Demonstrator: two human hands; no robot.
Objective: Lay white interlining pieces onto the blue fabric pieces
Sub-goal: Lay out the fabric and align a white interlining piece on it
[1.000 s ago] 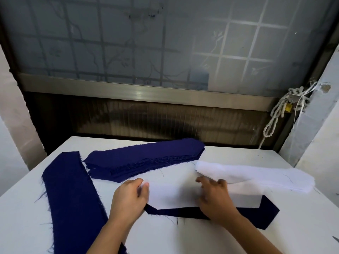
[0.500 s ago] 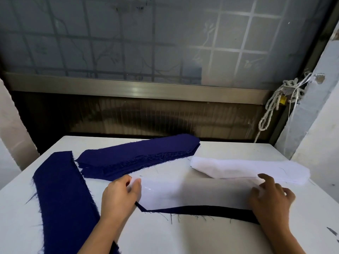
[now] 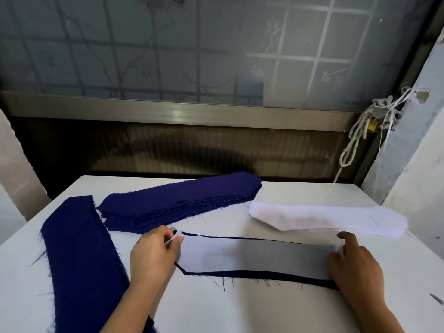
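I find the right hand [image 3: 355, 265] has slid from the middle of the white interlining piece [image 3: 254, 258] out to its right end. It rests there with fingers bent; I cannot tell whether it pinches or only presses. The left hand [image 3: 153, 255] still pinches the left tip between thumb and fingertips. The piece now lies drawn flat on the blue fabric piece [image 3: 264, 276], on the table [image 3: 240, 308] between both hands. Blue shows along the near edge, thinner along the far one. I judge alignment slightly off and release near.
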